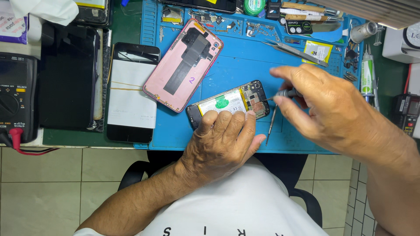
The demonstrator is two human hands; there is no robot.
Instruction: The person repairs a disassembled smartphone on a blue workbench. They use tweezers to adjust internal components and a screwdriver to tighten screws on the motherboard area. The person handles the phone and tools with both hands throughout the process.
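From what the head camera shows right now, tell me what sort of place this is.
Most likely a phone repair bench. An opened phone lies on a blue work mat, a pink back cover beside it, tweezers and a multimeter nearby.

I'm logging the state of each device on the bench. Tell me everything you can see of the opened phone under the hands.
The opened phone lies flat on the blue mat, back cover off, tilted so its right end sits higher. A white battery with a green mark fills most of its dark frame; the right end shows a circuit board and small metal parts. The left hand presses its near edge with the fingers on the battery. The right hand holds a small screwdriver with its tip at the board end.
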